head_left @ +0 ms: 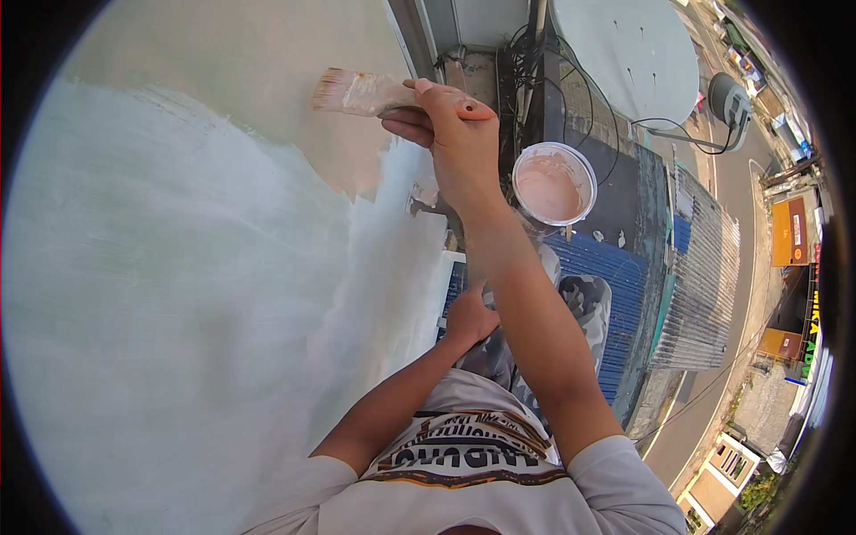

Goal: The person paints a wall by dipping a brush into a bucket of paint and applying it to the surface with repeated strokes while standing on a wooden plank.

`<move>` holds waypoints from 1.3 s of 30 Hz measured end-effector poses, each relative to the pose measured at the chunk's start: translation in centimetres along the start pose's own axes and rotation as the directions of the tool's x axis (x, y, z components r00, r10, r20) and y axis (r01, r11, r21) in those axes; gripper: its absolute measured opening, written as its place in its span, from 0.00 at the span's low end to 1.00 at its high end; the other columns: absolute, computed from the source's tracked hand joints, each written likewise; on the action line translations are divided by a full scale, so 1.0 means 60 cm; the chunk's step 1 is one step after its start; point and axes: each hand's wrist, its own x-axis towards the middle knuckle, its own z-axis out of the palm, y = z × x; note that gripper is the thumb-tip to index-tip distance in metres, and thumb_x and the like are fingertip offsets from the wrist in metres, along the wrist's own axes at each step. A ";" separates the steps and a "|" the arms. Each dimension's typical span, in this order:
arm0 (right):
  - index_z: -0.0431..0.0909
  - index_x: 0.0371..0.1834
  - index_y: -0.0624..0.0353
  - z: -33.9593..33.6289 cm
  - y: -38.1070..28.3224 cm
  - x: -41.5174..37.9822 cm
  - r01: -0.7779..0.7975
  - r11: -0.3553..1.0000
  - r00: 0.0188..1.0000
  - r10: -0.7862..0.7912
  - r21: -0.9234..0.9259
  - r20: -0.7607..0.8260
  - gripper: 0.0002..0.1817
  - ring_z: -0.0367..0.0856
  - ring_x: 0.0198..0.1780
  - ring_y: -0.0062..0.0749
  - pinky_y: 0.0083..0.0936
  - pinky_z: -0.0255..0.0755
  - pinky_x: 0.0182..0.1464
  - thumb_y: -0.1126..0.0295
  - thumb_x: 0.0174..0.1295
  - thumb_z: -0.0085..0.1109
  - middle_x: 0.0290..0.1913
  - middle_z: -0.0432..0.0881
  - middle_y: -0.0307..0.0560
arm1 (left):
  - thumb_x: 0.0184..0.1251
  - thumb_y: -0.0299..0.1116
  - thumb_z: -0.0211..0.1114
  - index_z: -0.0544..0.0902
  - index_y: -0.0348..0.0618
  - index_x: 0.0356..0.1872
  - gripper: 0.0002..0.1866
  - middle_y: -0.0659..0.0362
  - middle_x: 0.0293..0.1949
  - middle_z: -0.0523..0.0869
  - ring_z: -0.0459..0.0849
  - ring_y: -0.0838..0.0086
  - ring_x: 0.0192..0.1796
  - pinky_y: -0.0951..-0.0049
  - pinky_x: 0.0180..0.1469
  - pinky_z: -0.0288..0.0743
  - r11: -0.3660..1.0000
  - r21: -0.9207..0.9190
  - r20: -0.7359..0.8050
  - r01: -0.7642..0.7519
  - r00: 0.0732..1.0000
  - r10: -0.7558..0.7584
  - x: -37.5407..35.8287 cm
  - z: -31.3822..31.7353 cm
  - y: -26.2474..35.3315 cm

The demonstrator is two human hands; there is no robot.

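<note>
A wide paintbrush [366,94] with an orange-tipped handle is gripped in my right hand [450,120]. Its pinkish bristles point left, over the upper part of the pale wall [205,267]. A peach-beige coat covers the wall's top area, with a ragged edge against whitish green below. To the right of my right wrist hangs or stands a white bucket [555,185] of pinkish paint; its support is hidden. My left hand [471,316] is low beside my camouflage trousers, at the wall's edge, with its fingers mostly hidden.
Dark cables [526,67] run along a post beyond the wall's edge. A satellite dish [633,53] is at the top right. Far below lie a blue corrugated roof [620,294], a grey metal roof [704,267], and a street [758,196] with buildings.
</note>
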 end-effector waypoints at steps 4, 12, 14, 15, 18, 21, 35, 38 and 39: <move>0.79 0.47 0.78 -0.088 0.122 -0.023 -0.154 0.987 0.973 0.142 -0.052 -0.184 0.19 0.89 0.38 0.37 0.28 0.88 0.43 0.67 0.66 0.63 0.39 0.85 0.58 | 0.57 0.57 0.69 0.81 0.40 0.52 0.31 0.43 0.43 0.87 0.85 0.46 0.47 0.50 0.49 0.78 0.999 0.007 0.010 -0.032 0.999 0.031 -0.001 0.002 -0.008; 0.81 0.46 0.77 -0.127 0.239 -0.075 -0.248 0.914 0.953 0.169 -0.322 -0.253 0.16 0.88 0.37 0.32 0.26 0.88 0.40 0.69 0.67 0.60 0.39 0.86 0.55 | 0.55 0.61 0.70 0.83 0.43 0.45 0.31 0.47 0.40 0.87 0.85 0.49 0.45 0.54 0.46 0.77 0.963 -0.116 -0.252 -0.244 0.945 0.209 -0.032 -0.020 0.016; 0.80 0.47 0.79 -0.056 0.173 -0.076 -0.174 0.968 0.975 0.143 -0.183 -0.172 0.18 0.89 0.37 0.35 0.27 0.88 0.42 0.69 0.67 0.60 0.40 0.85 0.57 | 0.57 0.59 0.69 0.83 0.42 0.46 0.29 0.46 0.42 0.87 0.85 0.48 0.47 0.53 0.47 0.77 0.962 -0.129 -0.300 -0.241 0.934 0.194 -0.020 -0.003 0.006; 0.80 0.47 0.79 -0.026 0.128 -0.071 -0.148 0.987 0.982 0.139 -0.058 -0.129 0.18 0.89 0.37 0.37 0.28 0.88 0.42 0.69 0.67 0.60 0.40 0.85 0.58 | 0.58 0.57 0.69 0.83 0.41 0.46 0.28 0.46 0.43 0.87 0.85 0.48 0.47 0.52 0.47 0.77 0.966 -0.134 -0.273 -0.222 0.945 0.180 -0.023 0.000 0.002; 0.79 0.46 0.80 0.016 0.033 -0.047 -0.082 0.995 0.994 0.086 0.060 -0.073 0.18 0.89 0.38 0.40 0.30 0.88 0.43 0.69 0.67 0.60 0.39 0.84 0.58 | 0.62 0.53 0.66 0.82 0.39 0.47 0.26 0.44 0.44 0.86 0.85 0.46 0.48 0.51 0.48 0.78 0.979 -0.129 -0.120 -0.158 0.982 0.143 -0.021 -0.016 0.003; 0.78 0.48 0.79 -0.008 0.026 -0.043 -0.096 0.995 0.990 0.095 -0.003 -0.100 0.18 0.89 0.40 0.43 0.31 0.87 0.46 0.69 0.67 0.59 0.40 0.84 0.60 | 0.63 0.50 0.64 0.82 0.37 0.47 0.24 0.41 0.45 0.86 0.84 0.45 0.49 0.50 0.48 0.79 0.997 -0.073 -0.057 -0.034 0.998 0.030 -0.005 -0.003 -0.001; 0.78 0.47 0.78 0.052 0.028 -0.067 -0.098 0.993 0.993 0.102 0.065 -0.057 0.19 0.88 0.40 0.40 0.31 0.86 0.47 0.67 0.67 0.58 0.43 0.84 0.57 | 0.51 0.65 0.72 0.75 0.36 0.64 0.47 0.45 0.59 0.81 0.78 0.56 0.62 0.57 0.63 0.71 0.976 -0.183 0.084 -0.117 0.987 0.134 -0.002 0.034 -0.048; 0.77 0.49 0.79 0.045 -0.012 -0.043 0.004 0.998 1.000 -0.003 0.062 -0.018 0.20 0.89 0.40 0.44 0.34 0.87 0.48 0.66 0.68 0.58 0.43 0.84 0.60 | 0.56 0.58 0.70 0.78 0.43 0.60 0.36 0.43 0.50 0.85 0.83 0.49 0.53 0.53 0.56 0.76 0.993 -0.084 -0.002 -0.088 0.996 0.088 0.000 0.014 -0.031; 0.77 0.49 0.79 0.026 -0.005 -0.039 -0.004 1.000 0.999 0.005 0.028 -0.042 0.20 0.89 0.40 0.43 0.34 0.87 0.47 0.66 0.68 0.59 0.43 0.84 0.60 | 0.57 0.56 0.69 0.78 0.45 0.59 0.33 0.41 0.46 0.87 0.85 0.45 0.50 0.52 0.53 0.78 0.998 -0.049 -0.059 -0.037 0.998 0.034 -0.006 0.004 -0.012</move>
